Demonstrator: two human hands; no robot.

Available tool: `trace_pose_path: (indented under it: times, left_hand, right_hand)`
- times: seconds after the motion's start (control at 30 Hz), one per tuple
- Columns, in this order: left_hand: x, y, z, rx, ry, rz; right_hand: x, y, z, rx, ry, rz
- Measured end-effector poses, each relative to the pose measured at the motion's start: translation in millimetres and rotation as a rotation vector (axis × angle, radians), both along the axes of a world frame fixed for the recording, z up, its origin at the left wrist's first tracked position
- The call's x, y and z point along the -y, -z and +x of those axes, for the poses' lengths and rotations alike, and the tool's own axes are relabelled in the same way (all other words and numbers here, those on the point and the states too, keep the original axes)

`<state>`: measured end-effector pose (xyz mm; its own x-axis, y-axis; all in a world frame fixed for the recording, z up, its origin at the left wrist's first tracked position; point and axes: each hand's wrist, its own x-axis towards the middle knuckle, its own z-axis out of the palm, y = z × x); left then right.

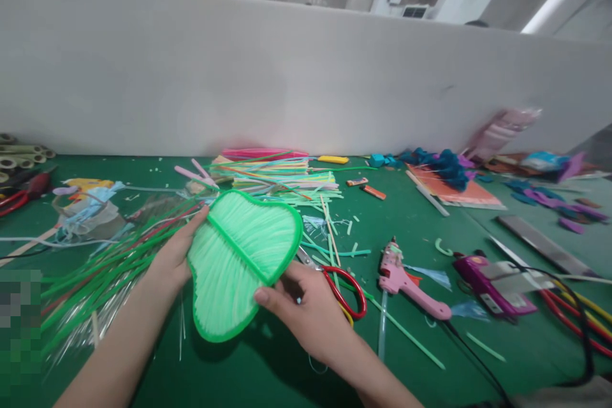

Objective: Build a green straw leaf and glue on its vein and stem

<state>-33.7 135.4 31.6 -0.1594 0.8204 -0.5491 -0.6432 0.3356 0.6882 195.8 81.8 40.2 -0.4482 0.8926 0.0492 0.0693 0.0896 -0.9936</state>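
A leaf-shaped piece (222,290) of pale green fuzzy stems, with a darker green rim and a dark green midrib, is held up above the table. My left hand (184,252) grips its upper left edge, with most of the fingers hidden behind it. At the lower right edge, by the end of the midrib, my right hand (303,299) pinches the piece between thumb and fingers. Scissors (364,306) with red and yellow handles lie behind my right hand, their blades partly covered. A pink glue gun (394,277) with a glue stick in it lies further right.
Bundled coloured chenille stems (282,172) lie against the grey partition (287,76). Long green stems (119,248) spread at left. At right are a purple device (497,287), a metal ruler-like bar (545,245), a cable (586,331) and an orange sheet (449,188).
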Motion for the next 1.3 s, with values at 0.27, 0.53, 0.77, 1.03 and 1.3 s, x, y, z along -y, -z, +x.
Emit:
trace_pose_path:
  times: [0.27, 0.53, 0.77, 1.03, 1.3]
  left_hand:
    - [1.2, 5.5, -0.4, 0.061, 0.037, -0.026]
    - [7.5, 1.2, 8.4, 0.141, 0.137, -0.079]
    - [12.5, -4.7, 13.7, 0.133, 0.173, -0.092]
    - [8.9, -3.0, 4.2, 0.104, 0.127, -0.104]
    - [3.3, 3.7, 1.8, 0.002, 0.105, -0.031]
  right_hand:
    - [2.1, -0.6, 10.8, -0.003, -0.018, 0.185]
    - [2.0, -9.2, 5.6, -0.126, -0.058, 0.210]
    - [-1.5, -4.4, -2.0, -0.313, -0.033, -0.072]
    - [14.5, 1.6, 2.7, -0.141, 0.301, 0.094]
    - [44.1, -3.4, 17.8, -0.083, 0.295, 0.468]
